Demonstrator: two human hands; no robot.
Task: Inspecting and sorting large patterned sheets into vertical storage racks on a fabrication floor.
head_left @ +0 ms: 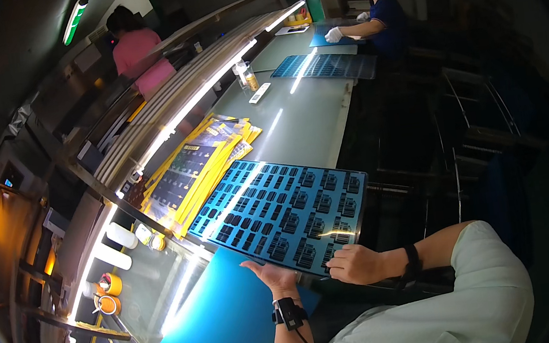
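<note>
Hazards, left to right:
Yellow-edged sheets (186,175): loose, fanned pile on the tabletop (303,127), just beside the patterned blue panel (280,215); they could slide or crease if the panel caught them.
Plain blue sheet (210,316): flat, partly under the left forearm; might be scuffed by a dropped panel corner.
Left hand (275,277): palm up at the panel's near edge, thumb out, other fingers partly hidden; whether it clamps or merely props, I cannot tell. Propping alone might let the panel tip.
Patterned blue panel: black printed blocks, held tilted in front of the person; with both hands close to its nearest corner, the far side could dip. Glare across it may mask a flaw.
Right hand (356,264): bare fingers closed on that corner; smudging or bending there is possible.

Markings, left to right:
Orange tape rolls (114,286): no lettering readable.
Yellow-edged sheets: small yellow labels, too fine to read.
Patterned blue panel: dense black motifs, no legible words.
Pale shirt (404,334): partial dark lettering, broken by folds.
Brands: none identifiable.
</note>
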